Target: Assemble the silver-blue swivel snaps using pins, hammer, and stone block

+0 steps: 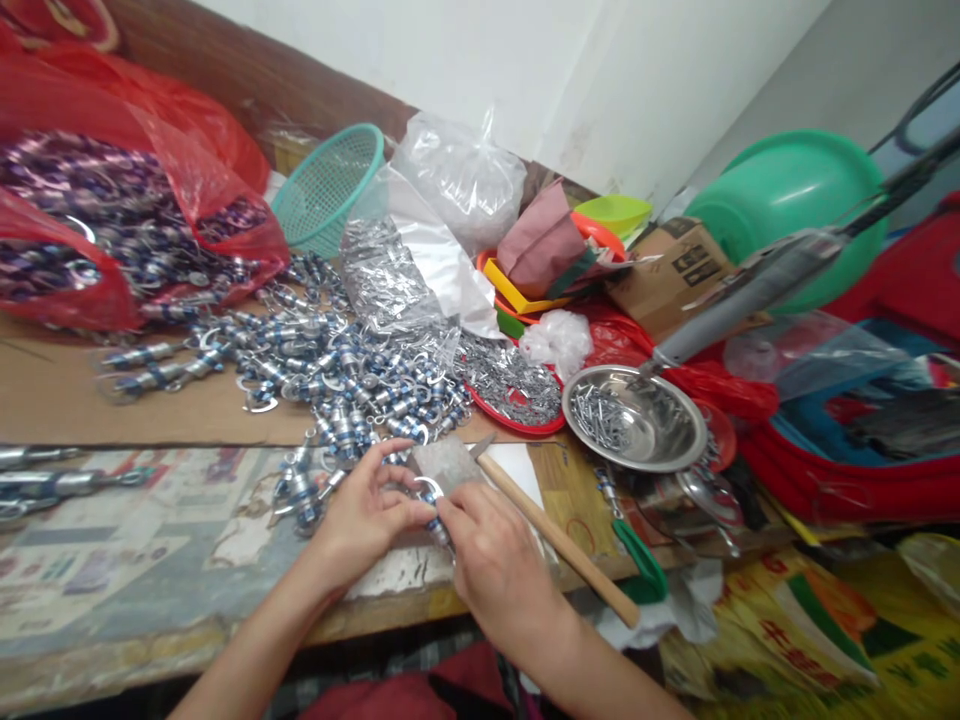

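Observation:
My left hand (pixel 371 510) and my right hand (pixel 495 550) meet over the front of the bench. Between their fingertips is a small silver-and-blue metal fitting (pixel 435 515) with a crescent-shaped hook at its upper end. Both hands are closed on it, though my right fingers cover part of its lower body. Just beyond the fingers lies a translucent whitish block or packet (pixel 450 460). A tool with a long wooden handle (pixel 559 540) rests to the right of my right hand. Similar fittings (pixel 337 370) are heaped behind my left hand.
A red bag (pixel 225 130) of purple-blue parts stands left. Behind the heap are a teal basket (pixel 330 190) and a bag of small metal pieces (pixel 390 265). A red plate (pixel 517 420) and steel bowl (pixel 690 450) hold metal pins. A grey pole-like arm (pixel 750 300) slants over the bowl.

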{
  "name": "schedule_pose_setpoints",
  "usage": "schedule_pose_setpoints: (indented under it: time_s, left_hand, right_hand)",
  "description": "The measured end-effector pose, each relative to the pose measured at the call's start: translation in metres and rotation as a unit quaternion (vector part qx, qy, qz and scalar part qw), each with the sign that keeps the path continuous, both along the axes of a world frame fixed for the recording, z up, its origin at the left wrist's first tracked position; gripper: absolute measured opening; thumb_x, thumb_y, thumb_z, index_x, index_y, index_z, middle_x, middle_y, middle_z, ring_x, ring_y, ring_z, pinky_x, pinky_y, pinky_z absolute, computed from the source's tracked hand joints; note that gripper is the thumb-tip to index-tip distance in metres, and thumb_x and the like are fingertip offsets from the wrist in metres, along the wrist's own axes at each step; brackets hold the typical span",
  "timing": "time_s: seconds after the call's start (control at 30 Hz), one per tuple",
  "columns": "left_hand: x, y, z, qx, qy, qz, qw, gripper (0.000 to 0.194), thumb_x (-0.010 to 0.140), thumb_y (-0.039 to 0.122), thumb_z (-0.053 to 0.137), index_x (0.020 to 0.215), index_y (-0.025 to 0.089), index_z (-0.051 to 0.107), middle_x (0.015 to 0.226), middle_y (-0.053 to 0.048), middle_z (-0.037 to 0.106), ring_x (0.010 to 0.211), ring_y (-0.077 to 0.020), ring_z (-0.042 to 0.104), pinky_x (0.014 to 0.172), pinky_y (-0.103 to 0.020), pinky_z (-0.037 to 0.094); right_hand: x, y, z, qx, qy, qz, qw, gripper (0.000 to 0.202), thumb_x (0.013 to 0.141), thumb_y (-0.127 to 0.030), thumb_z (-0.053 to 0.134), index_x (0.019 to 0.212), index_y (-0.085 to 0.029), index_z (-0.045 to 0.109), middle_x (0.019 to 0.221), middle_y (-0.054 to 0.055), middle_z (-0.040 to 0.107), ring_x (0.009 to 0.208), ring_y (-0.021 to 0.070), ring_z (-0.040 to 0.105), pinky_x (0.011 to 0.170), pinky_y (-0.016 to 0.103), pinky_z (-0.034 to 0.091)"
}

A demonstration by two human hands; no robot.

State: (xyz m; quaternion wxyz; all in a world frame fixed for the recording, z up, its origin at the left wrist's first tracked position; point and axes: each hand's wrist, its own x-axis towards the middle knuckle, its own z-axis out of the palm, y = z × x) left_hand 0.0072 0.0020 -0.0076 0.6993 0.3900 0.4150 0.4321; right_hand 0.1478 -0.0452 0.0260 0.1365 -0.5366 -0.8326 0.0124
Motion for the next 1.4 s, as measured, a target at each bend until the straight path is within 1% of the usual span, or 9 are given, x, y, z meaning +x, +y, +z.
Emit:
schedule_pose_setpoints:
  time_s: [0.27,0.33,0.47,0.6,0.73,0.93,1.1,1.23,1.4]
  left_hand:
    - [0.0,0.0,-0.001,-0.006,-0.007,-0.006,1.0,0.059,0.058,0.011,0.069,0.107,0.024,0.04,0.076,0.006,0.052,0.054,-0.0095,0.058,0.056,-0.027,0.049]
    - [-0.001,0.0,-0.002,-0.009,-0.004,-0.006,1.0,0.06,0.057,0.011,0.069,0.108,0.024,0.04,0.076,0.006,0.052,0.054,-0.0099,0.058,0.056,-0.028,0.05]
    - [0.0,0.0,-0.004,-0.01,0.0,-0.002,1.0,0.061,0.057,0.011,0.07,0.108,0.024,0.04,0.077,0.006,0.053,0.053,-0.0103,0.059,0.056,-0.029,0.05]
    - [0.0,0.0,-0.003,-0.013,-0.001,0.002,1.0,0.062,0.056,0.01,0.07,0.108,0.024,0.04,0.077,0.006,0.053,0.054,-0.0101,0.059,0.056,-0.028,0.051]
    - [0.0,0.0,-0.002,-0.012,-0.006,0.001,1.0,0.061,0.056,0.011,0.07,0.108,0.023,0.04,0.075,0.006,0.054,0.053,-0.0099,0.059,0.056,-0.028,0.051]
    - [0.001,0.0,0.0,-0.021,-0.006,0.006,1.0,0.062,0.055,0.011,0.07,0.107,0.023,0.04,0.073,0.007,0.054,0.053,-0.0105,0.06,0.055,-0.028,0.051]
    - [0.002,0.0,0.0,-0.019,-0.004,0.018,1.0,0.063,0.053,0.012,0.072,0.107,0.022,0.04,0.07,0.007,0.055,0.052,-0.0113,0.06,0.054,-0.028,0.051]
    - [0.002,0.0,0.0,-0.023,-0.007,0.023,0.999,0.063,0.053,0.012,0.072,0.107,0.023,0.041,0.07,0.007,0.055,0.051,-0.0105,0.06,0.054,-0.028,0.052]
    - [0.002,-0.001,0.002,-0.023,-0.003,0.021,0.999,0.061,0.053,0.012,0.073,0.105,0.023,0.044,0.07,0.008,0.056,0.054,-0.0107,0.06,0.055,-0.026,0.051]
  right_hand:
    - [0.021,-0.005,-0.013,-0.014,0.186,0.022,0.982,0.041,0.081,-0.005,0.034,0.112,-0.02,0.056,0.081,0.006,0.051,0.078,0.0176,0.049,0.066,0.029,0.044]
    - [0.038,0.0,-0.014,0.015,0.228,-0.02,0.973,0.038,0.084,-0.009,0.034,0.115,-0.022,0.054,0.09,0.007,0.052,0.085,0.0169,0.051,0.072,0.029,0.044]
    - [0.08,0.01,-0.024,-0.026,0.117,-0.162,0.98,0.034,0.083,-0.023,0.045,0.116,-0.017,0.052,0.093,0.009,0.056,0.088,0.0216,0.053,0.077,0.034,0.043]
    - [0.101,0.012,-0.034,-0.131,0.073,-0.161,0.976,0.02,0.084,-0.028,0.045,0.095,-0.016,0.057,0.083,0.006,0.059,0.077,0.0187,0.058,0.069,0.03,0.045]
    - [0.096,-0.001,-0.017,-0.048,0.139,-0.152,0.977,0.015,0.083,-0.023,0.046,0.096,-0.017,0.053,0.091,0.006,0.06,0.081,0.0178,0.059,0.07,0.028,0.047]
    - [0.078,-0.03,0.013,0.087,0.151,0.016,0.985,0.049,0.082,-0.007,0.045,0.128,-0.022,0.039,0.107,0.007,0.06,0.095,0.0169,0.058,0.08,0.026,0.047]
    - [0.073,-0.039,0.009,0.009,0.062,0.03,0.998,0.053,0.081,-0.003,0.037,0.131,-0.022,0.037,0.097,0.008,0.063,0.084,0.0181,0.061,0.068,0.028,0.052]
    - [0.07,-0.041,0.007,0.058,0.126,0.02,0.99,0.055,0.081,-0.003,0.041,0.131,-0.024,0.035,0.104,0.008,0.061,0.092,0.0179,0.059,0.076,0.028,0.05]
    - [0.07,-0.029,0.0,-0.023,0.15,-0.021,0.988,0.043,0.084,-0.011,0.041,0.125,-0.022,0.045,0.099,0.007,0.063,0.085,0.0166,0.061,0.075,0.027,0.05]
